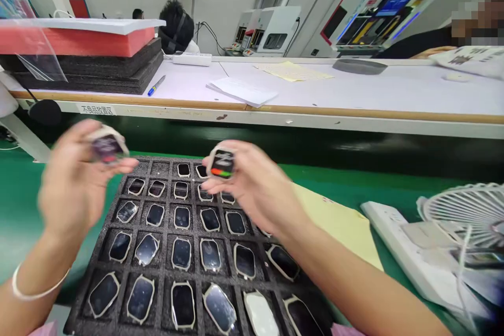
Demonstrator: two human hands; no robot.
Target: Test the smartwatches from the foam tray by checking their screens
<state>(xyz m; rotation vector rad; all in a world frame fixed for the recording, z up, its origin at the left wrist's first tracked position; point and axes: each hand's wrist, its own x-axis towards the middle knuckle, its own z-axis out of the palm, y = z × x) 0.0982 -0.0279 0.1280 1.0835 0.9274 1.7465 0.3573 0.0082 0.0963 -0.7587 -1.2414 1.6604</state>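
My left hand (73, 178) is raised at the left, thumb and fingers closed on a smartwatch case (107, 148) whose screen is lit but blurred. In my right hand (255, 178), over the far part of the tray, a second smartwatch case (222, 163) is gripped by its edges; its lit screen shows a red, orange and green band. Below both hands lies a black foam tray (165, 210) of square pockets. Several strapless watch cases (181, 253) rest in it, mostly dark screen up. One case (260, 314) near the front shows a white face.
Yellow paper (334, 220), a white power strip (394, 220) and a white fan (468, 215) lie to the right. Behind runs a raised shelf (315, 94) with foam sheets (98, 63), a blue pen (156, 85) and papers (242, 91). Other people sit beyond it.
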